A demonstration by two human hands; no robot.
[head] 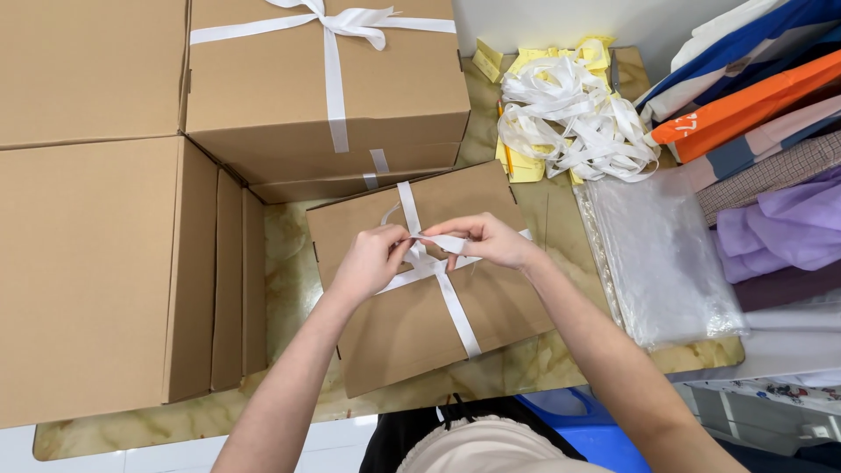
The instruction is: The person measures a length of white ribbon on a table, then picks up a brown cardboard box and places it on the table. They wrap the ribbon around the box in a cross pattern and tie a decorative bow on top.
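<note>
A flat brown cardboard box [412, 307] lies on the marbled tabletop [289, 254], turned at a slight angle, with a white ribbon [455, 311] crossed over its lid. Both hands meet above the point where the ribbon bands cross. The left hand [372, 258] is curled nearly closed, its fingertips pinching the ribbon just left of the crossing. The right hand [486, 238] is also mostly closed, thumb and fingers gripping a short flat length of the ribbon that runs between the two hands. One band of the ribbon runs from the crossing down toward the box's near edge, another up toward its far edge, and a third out to each side.

Just beyond this box stands a stack of taller cardboard boxes [324, 96], the top one already bound with white ribbon tied in a bow [346, 19]. To the left of the flat box sit large plain cardboard boxes [96, 263], several standing side by side. To the right of the flat box lies a pile of clear plastic bags [657, 254], touching the table edge. Behind those bags, a loose heap of white ribbon lengths [569, 114] rests on yellow paper pieces [526, 162]. Further right of the bags, folded fabrics [771, 131] in orange, blue, purple and checked cloth are piled up.
</note>
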